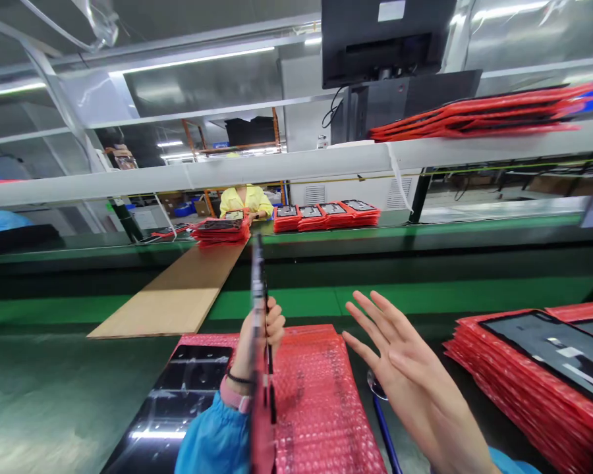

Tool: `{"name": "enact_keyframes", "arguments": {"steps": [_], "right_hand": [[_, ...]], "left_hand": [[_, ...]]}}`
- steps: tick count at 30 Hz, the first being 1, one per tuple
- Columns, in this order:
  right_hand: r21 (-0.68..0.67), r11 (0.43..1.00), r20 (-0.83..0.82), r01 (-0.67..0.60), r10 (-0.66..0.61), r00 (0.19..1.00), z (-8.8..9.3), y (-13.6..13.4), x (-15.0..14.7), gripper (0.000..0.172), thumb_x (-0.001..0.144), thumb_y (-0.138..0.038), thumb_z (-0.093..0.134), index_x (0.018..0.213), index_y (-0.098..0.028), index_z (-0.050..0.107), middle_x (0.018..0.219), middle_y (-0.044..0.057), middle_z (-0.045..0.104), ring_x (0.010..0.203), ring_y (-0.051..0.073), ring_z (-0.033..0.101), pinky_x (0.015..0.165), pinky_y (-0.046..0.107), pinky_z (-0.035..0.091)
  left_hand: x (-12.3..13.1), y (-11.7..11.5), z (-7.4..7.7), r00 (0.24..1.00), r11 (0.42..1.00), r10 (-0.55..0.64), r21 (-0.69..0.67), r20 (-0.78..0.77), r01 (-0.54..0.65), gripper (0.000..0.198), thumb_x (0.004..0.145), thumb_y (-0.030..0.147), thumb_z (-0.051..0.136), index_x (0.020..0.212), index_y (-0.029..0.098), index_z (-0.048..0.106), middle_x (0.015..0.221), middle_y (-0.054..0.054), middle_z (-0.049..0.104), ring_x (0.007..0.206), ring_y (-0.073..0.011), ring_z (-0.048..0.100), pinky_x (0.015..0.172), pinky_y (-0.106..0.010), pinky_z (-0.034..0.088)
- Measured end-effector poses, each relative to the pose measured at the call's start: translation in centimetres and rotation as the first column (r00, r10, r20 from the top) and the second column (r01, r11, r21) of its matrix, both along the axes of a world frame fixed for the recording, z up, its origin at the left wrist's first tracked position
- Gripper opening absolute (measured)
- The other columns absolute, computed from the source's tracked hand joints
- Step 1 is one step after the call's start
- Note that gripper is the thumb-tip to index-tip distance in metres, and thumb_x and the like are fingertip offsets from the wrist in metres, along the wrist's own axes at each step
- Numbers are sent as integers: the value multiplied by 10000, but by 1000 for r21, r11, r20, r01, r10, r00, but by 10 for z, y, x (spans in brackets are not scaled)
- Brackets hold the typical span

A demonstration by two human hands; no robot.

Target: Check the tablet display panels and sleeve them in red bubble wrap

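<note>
My left hand [275, 322] grips a thin flat panel [257, 289], held upright and seen almost edge-on, blurred by motion. Its fingers wrap round the far side. My right hand [415, 378] is raised with its fingers spread, holding nothing, apart from the panel. Between the hands lie sheets of red bubble wrap [321, 395]. A glossy black panel [178, 388] rests to the left, partly covered by my left sleeve. Beneath my right hand, a blue-handled tool [386, 434] with a round end lies on the bench, partly hidden.
At right stands a stack of panels in red bubble wrap [508, 362]. A wooden board [178, 289] reaches toward a co-worker in yellow [247, 199], beside a red stack [222, 232]. More wrapped panels [326, 217] stand beyond. A white shelf rail [227, 168] crosses overhead, with a monitor [385, 46] above.
</note>
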State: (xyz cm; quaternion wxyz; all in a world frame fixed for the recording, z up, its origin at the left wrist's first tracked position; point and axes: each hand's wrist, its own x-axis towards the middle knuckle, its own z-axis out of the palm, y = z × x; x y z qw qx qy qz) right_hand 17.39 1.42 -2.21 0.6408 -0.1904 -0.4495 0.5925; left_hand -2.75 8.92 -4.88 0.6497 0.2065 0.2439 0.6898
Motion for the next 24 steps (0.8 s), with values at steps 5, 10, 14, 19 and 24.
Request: {"name": "enact_keyframes", "arguments": {"steps": [5,10,14,19,24], "right_hand": [[-24,998,144,-53,56,988,-11,4,0,434,826,-282,586,1255,-341,553,1447,39,453,1359,277,348,1024,459,431],[-64,997,227,-34,48,973,-23,9,3,454,802,-287,612,1251,-337,565,1416,67,492,1350,303,362,999,442,459],[-79,997,263,-4,25,964,-32,13,6,430,804,-314,609,1234,-325,589,1406,74,503,1342,317,373,960,407,499],[-76,996,279,-38,58,958,-37,16,6,420,808,-333,610,1228,-322,597,1424,68,484,1327,338,394,959,409,504],[-49,998,329,-38,52,943,-32,17,2,382,783,-404,639,1158,-331,648,1343,96,567,1227,352,514,917,427,527]], "left_hand": [[8,-2,-15,998,997,-55,47,32,53,258,941,188,441,726,116,562,502,105,382,327,7,294,313,-105,231],[5,2,-22,995,996,-90,11,40,90,212,901,291,534,744,148,544,528,100,402,348,-21,269,316,-150,251],[-3,0,-25,982,981,-187,-45,20,188,235,904,286,529,709,155,512,498,118,316,335,-15,161,291,-156,152],[7,1,-33,977,971,-213,-106,4,213,292,908,372,502,696,171,491,494,119,274,346,-26,124,303,-178,132],[17,1,-44,966,954,-259,-157,-14,254,323,903,430,483,700,181,511,516,90,378,365,-44,265,348,-186,260]]}}
